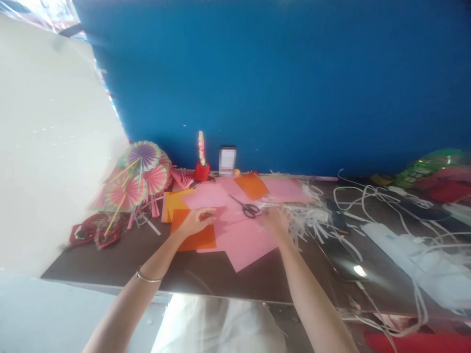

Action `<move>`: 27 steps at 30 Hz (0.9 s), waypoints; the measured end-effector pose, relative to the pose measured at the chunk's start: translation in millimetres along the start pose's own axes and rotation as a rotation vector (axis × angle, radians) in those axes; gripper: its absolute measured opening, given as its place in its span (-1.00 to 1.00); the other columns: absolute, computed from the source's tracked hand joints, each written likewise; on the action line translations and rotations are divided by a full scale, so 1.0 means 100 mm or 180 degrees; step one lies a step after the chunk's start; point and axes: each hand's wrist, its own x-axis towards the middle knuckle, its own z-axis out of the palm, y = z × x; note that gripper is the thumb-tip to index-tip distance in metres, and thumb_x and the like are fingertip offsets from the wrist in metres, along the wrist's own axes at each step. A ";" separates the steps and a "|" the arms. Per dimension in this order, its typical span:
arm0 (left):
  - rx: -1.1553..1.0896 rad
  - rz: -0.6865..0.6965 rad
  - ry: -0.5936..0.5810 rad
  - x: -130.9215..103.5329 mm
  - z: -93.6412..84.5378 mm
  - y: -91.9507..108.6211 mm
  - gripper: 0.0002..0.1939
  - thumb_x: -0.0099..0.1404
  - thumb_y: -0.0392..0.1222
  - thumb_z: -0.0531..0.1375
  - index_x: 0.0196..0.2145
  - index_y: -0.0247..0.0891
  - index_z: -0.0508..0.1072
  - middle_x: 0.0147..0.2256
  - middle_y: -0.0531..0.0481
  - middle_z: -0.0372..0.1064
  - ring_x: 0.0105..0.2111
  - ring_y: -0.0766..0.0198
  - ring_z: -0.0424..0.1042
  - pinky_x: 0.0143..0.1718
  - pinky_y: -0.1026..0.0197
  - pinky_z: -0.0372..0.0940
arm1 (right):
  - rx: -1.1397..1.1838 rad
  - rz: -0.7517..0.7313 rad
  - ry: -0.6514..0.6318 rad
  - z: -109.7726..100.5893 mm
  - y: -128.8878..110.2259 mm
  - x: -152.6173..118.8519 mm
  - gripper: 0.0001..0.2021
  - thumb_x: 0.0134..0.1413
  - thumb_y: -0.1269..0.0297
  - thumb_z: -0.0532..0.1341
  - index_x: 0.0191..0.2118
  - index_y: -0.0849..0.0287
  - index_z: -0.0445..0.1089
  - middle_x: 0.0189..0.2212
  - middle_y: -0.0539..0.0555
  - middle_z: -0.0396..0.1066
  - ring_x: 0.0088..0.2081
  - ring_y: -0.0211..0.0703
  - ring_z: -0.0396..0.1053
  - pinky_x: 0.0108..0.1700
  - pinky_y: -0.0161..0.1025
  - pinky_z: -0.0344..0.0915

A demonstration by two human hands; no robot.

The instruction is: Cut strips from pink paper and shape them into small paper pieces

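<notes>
Several pink paper sheets (239, 245) lie overlapping on the dark table. Over an orange sheet (195, 241) at their left is my left hand (198, 220), its fingers apart and nothing visible in them. Black-handled scissors (250, 210) rest on the pink paper between my hands, blades pointing away to the left. My right hand (275, 220) is at the right side of the pink paper, close to the scissors' handles. Its fingers are blurred, so I cannot tell whether they hold anything. Another orange sheet (251, 185) lies farther back, and yellow-orange paper (175, 203) is behind my left hand.
Folded paper fans (142, 157) and a red packet (84, 230) sit at the left. A red holder (201, 171) and a phone-like object (227, 161) stand near the blue wall. White paper strips (316, 215), tangled white cables (368, 196) and a white power strip (390, 245) lie at the right.
</notes>
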 end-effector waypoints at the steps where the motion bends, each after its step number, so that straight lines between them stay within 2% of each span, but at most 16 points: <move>1: -0.0023 -0.0025 0.0017 -0.01 0.00 0.01 -0.63 0.18 -0.02 0.13 -0.12 -0.25 0.44 -0.17 -0.11 0.46 -0.19 0.17 0.45 -0.21 0.18 0.38 | -0.0176 0.0007 0.0062 -0.01 -0.03 -0.01 -0.80 -0.10 0.29 0.09 -0.53 0.24 0.41 -0.28 0.37 0.33 -0.10 0.29 0.19 -0.08 0.20 0.03; 4: -0.0210 -0.0168 0.0156 -0.01 0.01 0.02 -0.61 0.24 0.01 0.03 -0.10 -0.26 0.41 -0.17 -0.13 0.45 -0.25 0.17 0.47 -0.40 0.23 0.40 | -0.0601 -0.0070 0.0578 -0.08 -0.12 -0.04 -0.78 -0.02 0.35 0.04 -0.40 0.29 0.41 -0.22 0.40 0.31 -0.07 0.28 0.17 -0.08 0.19 0.01; 7: -0.0505 -0.0474 0.0564 0.01 0.03 -0.03 -0.58 0.24 -0.03 0.03 -0.03 -0.32 0.34 -0.16 -0.19 0.42 -0.37 0.19 0.48 -0.58 0.27 0.36 | -0.0486 -0.0213 0.1240 -0.14 -0.22 -0.05 -0.74 0.08 0.34 -0.03 -0.28 0.31 0.36 -0.13 0.39 0.27 0.00 0.25 0.11 -0.04 0.17 -0.02; 10: -0.0513 -0.0628 0.1017 0.06 0.01 -0.11 -0.66 0.22 -0.08 0.03 -0.15 -0.36 0.36 -0.29 -0.13 0.43 -0.37 0.20 0.46 -0.52 0.23 0.39 | 0.0114 -0.0535 0.1367 -0.16 -0.33 -0.09 -0.74 0.15 0.23 -0.06 -0.26 0.24 0.30 -0.15 0.31 0.29 -0.01 0.15 0.15 -0.01 0.10 0.00; 13: -0.0174 -0.0473 0.1280 0.10 -0.02 -0.18 -0.78 0.19 -0.18 0.05 -0.27 -0.34 0.38 -0.33 -0.08 0.42 -0.24 0.16 0.43 -0.27 0.15 0.39 | 0.1029 -0.0601 0.1072 -0.15 -0.44 -0.17 -0.74 0.17 0.17 -0.09 -0.27 0.19 0.24 -0.27 0.21 0.32 -0.15 0.00 0.26 -0.06 -0.01 0.11; 17: 0.0428 0.0043 0.1368 0.09 -0.02 -0.16 -0.76 0.15 -0.26 0.07 -0.20 -0.30 0.38 -0.13 -0.14 0.37 -0.05 0.14 0.33 -0.03 0.09 0.26 | 0.2307 -0.0142 0.0274 -0.16 -0.58 -0.25 -0.73 0.12 0.03 -0.05 -0.39 0.11 0.15 -0.47 0.03 0.26 -0.40 -0.16 0.27 -0.30 -0.19 0.22; 20: 0.0572 0.0177 0.1119 0.03 0.01 -0.08 -0.69 0.20 -0.22 0.06 -0.09 -0.26 0.34 -0.06 -0.16 0.32 -0.10 0.19 0.36 -0.06 0.11 0.28 | 0.3284 0.0036 -0.0412 -0.18 -0.66 -0.27 -0.66 0.06 -0.09 -0.01 -0.49 0.08 0.05 -0.60 -0.08 0.10 -0.54 -0.25 0.17 -0.46 -0.27 0.18; 23: 0.0343 0.0092 0.0893 0.02 0.08 0.04 -0.64 0.21 -0.13 0.08 -0.04 -0.25 0.30 -0.03 -0.18 0.30 -0.19 0.23 0.39 -0.15 0.14 0.33 | 0.3839 0.0019 -0.1012 -0.18 -0.71 -0.29 -0.62 0.00 -0.12 0.05 -0.52 0.08 0.02 -0.62 -0.10 0.07 -0.56 -0.27 0.16 -0.47 -0.28 0.20; 27: -0.0209 -0.0172 0.0601 0.16 0.18 0.20 -0.59 0.18 -0.05 0.13 -0.06 -0.30 0.32 -0.08 -0.20 0.35 -0.21 0.22 0.42 -0.26 0.23 0.35 | 0.4021 0.0062 -0.1255 -0.11 -0.76 -0.33 -0.66 -0.03 -0.07 0.12 -0.51 0.08 0.09 -0.62 -0.10 0.09 -0.53 -0.26 0.20 -0.42 -0.25 0.27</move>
